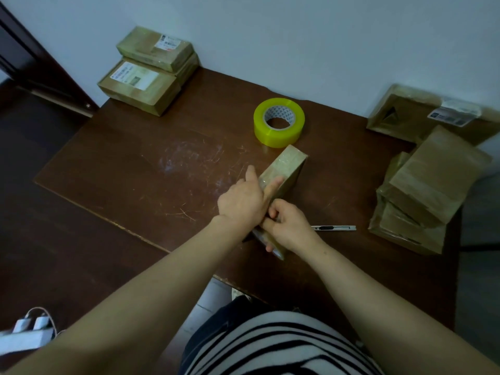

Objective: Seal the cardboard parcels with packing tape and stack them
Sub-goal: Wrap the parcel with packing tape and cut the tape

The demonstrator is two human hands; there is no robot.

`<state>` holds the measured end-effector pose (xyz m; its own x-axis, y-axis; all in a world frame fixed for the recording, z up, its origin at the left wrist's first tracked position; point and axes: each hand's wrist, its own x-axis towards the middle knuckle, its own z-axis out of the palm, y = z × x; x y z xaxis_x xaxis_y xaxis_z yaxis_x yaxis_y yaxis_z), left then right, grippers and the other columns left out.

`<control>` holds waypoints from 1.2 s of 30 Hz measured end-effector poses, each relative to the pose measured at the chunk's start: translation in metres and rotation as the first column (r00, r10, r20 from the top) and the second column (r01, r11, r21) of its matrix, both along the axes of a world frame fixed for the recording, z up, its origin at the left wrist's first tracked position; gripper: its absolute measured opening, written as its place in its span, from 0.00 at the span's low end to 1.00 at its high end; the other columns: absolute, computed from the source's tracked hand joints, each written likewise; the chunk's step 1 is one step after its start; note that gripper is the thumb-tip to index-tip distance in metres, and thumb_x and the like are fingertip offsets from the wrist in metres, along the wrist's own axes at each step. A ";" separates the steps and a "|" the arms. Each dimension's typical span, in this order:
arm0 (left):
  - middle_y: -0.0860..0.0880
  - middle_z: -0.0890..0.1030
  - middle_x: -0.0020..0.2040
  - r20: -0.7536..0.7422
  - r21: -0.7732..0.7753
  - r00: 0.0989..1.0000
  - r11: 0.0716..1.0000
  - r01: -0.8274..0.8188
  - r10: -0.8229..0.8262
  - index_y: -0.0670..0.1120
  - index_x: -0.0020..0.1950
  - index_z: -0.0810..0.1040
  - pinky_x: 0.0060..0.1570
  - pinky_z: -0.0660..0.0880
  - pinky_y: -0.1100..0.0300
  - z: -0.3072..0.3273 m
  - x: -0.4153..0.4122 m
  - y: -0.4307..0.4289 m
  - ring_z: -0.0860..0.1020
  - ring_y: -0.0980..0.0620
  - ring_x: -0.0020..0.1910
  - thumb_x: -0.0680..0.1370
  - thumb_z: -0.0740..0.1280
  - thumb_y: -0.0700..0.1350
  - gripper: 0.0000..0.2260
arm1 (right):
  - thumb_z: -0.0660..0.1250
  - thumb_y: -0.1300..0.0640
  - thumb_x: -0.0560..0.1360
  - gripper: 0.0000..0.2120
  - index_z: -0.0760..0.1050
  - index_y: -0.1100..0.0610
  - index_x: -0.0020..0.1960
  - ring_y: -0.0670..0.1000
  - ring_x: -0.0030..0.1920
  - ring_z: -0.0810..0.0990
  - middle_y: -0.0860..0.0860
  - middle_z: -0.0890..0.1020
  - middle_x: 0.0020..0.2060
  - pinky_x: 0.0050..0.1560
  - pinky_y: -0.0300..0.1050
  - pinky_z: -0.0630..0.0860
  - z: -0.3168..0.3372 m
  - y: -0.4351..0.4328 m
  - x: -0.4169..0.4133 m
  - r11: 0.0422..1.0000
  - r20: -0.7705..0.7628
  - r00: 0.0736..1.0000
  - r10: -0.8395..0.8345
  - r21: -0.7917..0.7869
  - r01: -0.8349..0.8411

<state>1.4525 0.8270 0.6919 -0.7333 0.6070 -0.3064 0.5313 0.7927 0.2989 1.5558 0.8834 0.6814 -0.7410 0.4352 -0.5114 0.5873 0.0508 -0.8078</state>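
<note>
At the centre of a scratched dark-brown table [130, 169], you are working on a small cardboard parcel [288, 169] that is standing on its long edge, its upper face glossy with clear tape. Your left hand [242, 200] is lying across that face with the fingers stretched out, the forefinger pressing flat along the tape. Your right hand [288, 227] is curling round the near end of the parcel, thumb and fingers gripping it.

Just beyond the parcel, a yellowish roll of packing tape [278, 121] is lying flat; its white core is carrying a repeated printed mark, too small to read. A silver utility knife [334, 227] is lying just right of your right hand.

Taped stacked parcels [146, 77] are sitting at the far left corner against the wall, the two upper ones bearing white shipping labels [134, 75] whose print is too small to read. A looser pile of parcels [430, 182] is leaning at the right edge, and the large one behind is showing another label, also illegible.

A white power strip [25, 336] is showing at lower left.
</note>
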 end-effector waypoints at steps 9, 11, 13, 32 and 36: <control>0.40 0.80 0.52 0.046 0.143 0.999 0.990 0.012 -0.019 0.46 0.56 0.74 0.45 0.69 0.51 -0.005 -0.009 -0.004 0.78 0.37 0.52 0.81 0.49 0.62 0.24 | 0.65 0.61 0.78 0.15 0.60 0.54 0.39 0.52 0.20 0.76 0.49 0.75 0.18 0.21 0.41 0.71 0.000 -0.001 0.000 0.996 -0.023 0.999 -0.033 -0.089 0.031; 0.43 0.80 0.58 0.194 0.275 0.981 0.958 -0.076 0.022 0.46 0.63 0.75 0.53 0.70 0.54 -0.001 -0.015 -0.012 0.77 0.42 0.58 0.82 0.53 0.56 0.20 | 0.65 0.62 0.78 0.16 0.60 0.55 0.39 0.50 0.19 0.75 0.49 0.74 0.18 0.20 0.40 0.71 0.001 -0.001 0.002 0.994 -0.039 0.999 -0.038 -0.108 0.034; 0.47 0.77 0.63 0.323 0.417 0.944 0.887 -0.200 0.061 0.46 0.70 0.71 0.59 0.69 0.58 0.000 -0.021 -0.031 0.74 0.47 0.64 0.81 0.59 0.50 0.19 | 0.65 0.62 0.78 0.16 0.60 0.55 0.38 0.45 0.18 0.73 0.47 0.72 0.17 0.20 0.37 0.69 0.003 -0.001 0.005 0.995 -0.045 0.998 -0.036 -0.093 0.031; 0.41 0.69 0.70 0.586 0.477 0.805 0.761 -0.439 0.097 0.42 0.74 0.65 0.64 0.69 0.61 -0.028 -0.008 -0.094 0.70 0.47 0.67 0.73 0.69 0.30 0.31 | 0.67 0.59 0.77 0.19 0.68 0.47 0.64 0.47 0.32 0.82 0.48 0.83 0.33 0.42 0.41 0.80 0.038 -0.016 -0.010 0.972 -0.216 0.975 0.043 -0.216 -0.090; 0.46 0.33 0.77 0.431 0.291 0.899 0.955 -0.054 -0.080 0.43 0.77 0.34 0.72 0.39 0.54 -0.049 -0.001 -0.091 0.34 0.49 0.75 0.60 0.79 0.53 0.63 | 0.66 0.58 0.78 0.18 0.69 0.54 0.67 0.48 0.30 0.80 0.51 0.81 0.40 0.42 0.42 0.79 0.030 -0.017 -0.039 0.985 -0.198 0.980 -0.026 -0.175 -0.009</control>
<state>1.4512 0.7363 0.6430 -0.5590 0.7257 -0.4012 0.3046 0.6297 0.7146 1.5172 0.8664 0.7112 -0.8321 0.3590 -0.4227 0.4140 -0.1052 -0.9042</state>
